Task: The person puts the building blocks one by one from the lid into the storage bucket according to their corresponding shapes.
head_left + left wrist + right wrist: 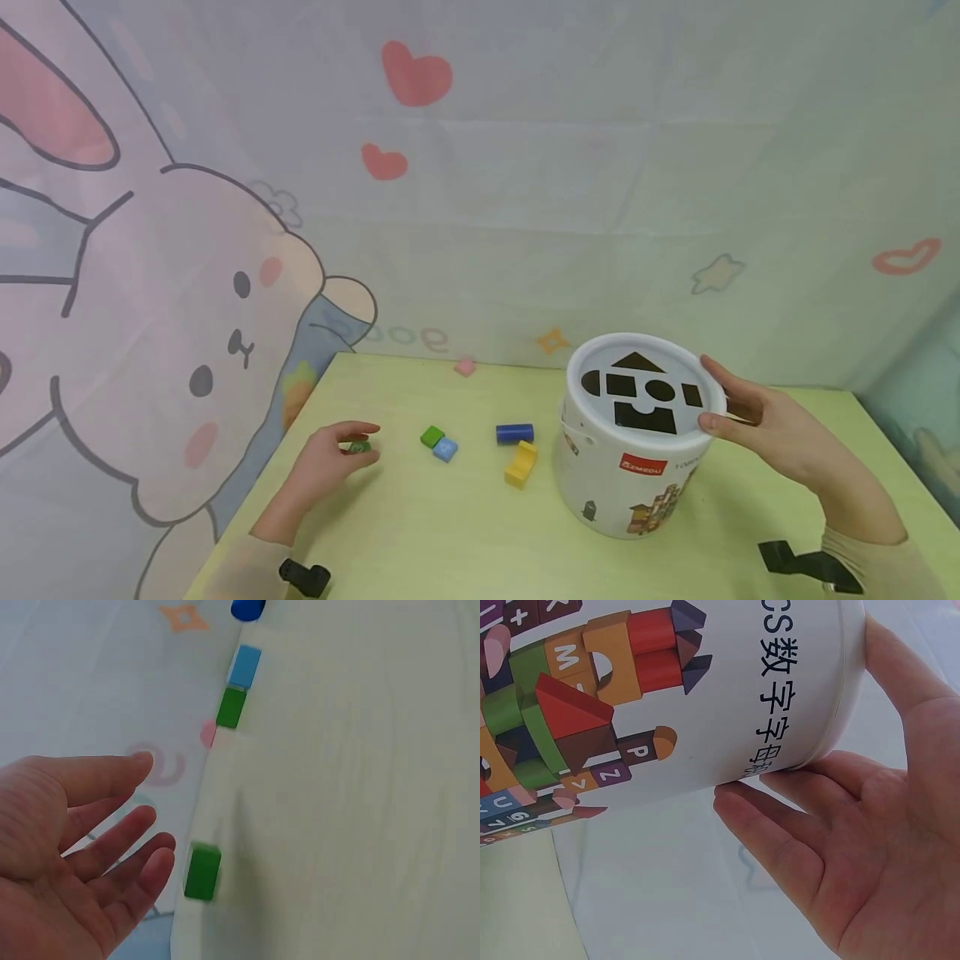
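Left hand [327, 458] is hovering near green block [360, 447], fingers apart; second green block [432, 437] is sitting against blue block [446, 450]; cylinder [514, 433] is lying beside yellow block [521, 468]; tub [611, 467] is standing next, right hand [783, 433] touching its rim, fingers spread

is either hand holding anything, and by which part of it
The right hand holds the white bucket by its top edge. The left hand holds nothing, though a green block sits close to its fingers.
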The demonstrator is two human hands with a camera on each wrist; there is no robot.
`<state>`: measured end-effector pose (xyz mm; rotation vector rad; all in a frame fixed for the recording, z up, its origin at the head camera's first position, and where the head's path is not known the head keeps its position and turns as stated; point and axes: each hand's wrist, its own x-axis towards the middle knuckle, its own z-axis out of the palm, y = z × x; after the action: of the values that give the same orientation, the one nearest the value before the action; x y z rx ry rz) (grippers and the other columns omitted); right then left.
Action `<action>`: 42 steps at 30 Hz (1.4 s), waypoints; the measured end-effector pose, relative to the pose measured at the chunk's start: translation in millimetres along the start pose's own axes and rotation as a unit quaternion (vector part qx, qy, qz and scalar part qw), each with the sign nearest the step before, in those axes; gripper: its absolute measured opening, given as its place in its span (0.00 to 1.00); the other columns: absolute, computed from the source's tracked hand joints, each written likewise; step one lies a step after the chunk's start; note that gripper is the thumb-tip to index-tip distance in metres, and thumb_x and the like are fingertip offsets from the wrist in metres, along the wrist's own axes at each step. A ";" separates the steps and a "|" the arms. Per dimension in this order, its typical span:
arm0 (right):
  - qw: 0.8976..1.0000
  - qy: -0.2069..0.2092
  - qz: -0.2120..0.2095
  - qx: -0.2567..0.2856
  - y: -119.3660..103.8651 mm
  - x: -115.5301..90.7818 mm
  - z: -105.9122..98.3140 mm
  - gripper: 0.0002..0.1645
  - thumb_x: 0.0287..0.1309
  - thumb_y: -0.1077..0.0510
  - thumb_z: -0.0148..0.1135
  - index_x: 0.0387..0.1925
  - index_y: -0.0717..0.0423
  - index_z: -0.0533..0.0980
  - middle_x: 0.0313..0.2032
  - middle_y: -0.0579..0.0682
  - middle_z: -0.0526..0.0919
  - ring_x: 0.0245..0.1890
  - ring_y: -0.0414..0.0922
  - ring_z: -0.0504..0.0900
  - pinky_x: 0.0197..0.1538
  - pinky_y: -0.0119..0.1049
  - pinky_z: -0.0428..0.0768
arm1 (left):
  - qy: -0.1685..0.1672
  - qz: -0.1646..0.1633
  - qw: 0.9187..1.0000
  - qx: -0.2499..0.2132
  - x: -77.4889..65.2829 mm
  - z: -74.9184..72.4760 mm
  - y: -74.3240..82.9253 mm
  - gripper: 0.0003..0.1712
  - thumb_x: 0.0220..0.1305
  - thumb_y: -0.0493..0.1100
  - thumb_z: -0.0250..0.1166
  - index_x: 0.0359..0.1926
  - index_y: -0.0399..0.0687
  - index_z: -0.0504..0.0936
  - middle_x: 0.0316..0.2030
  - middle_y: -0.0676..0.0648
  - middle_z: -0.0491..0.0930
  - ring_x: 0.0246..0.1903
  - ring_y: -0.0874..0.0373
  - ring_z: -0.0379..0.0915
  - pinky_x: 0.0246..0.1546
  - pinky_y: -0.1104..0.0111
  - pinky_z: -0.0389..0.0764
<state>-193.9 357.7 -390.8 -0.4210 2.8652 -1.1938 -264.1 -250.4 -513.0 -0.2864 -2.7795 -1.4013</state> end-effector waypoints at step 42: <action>1.000 0.000 -0.003 -0.008 0.5 0.3 -0.7 0.51 0.77 0.51 0.66 0.87 0.48 0.48 0.69 0.67 0.77 0.67 0.65 0.78 0.55 0.26 0.76 | -0.021 -0.044 0.998 0.037 10.8 -17.9 -44.9 0.24 0.60 0.31 0.77 0.58 0.35 0.88 0.42 0.45 0.88 0.46 0.48 0.82 0.47 0.64 0.79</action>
<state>-194.4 358.5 -390.6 -0.4311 2.8765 -1.1733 -283.6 -289.1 -537.0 -0.1955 -2.9046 -1.3205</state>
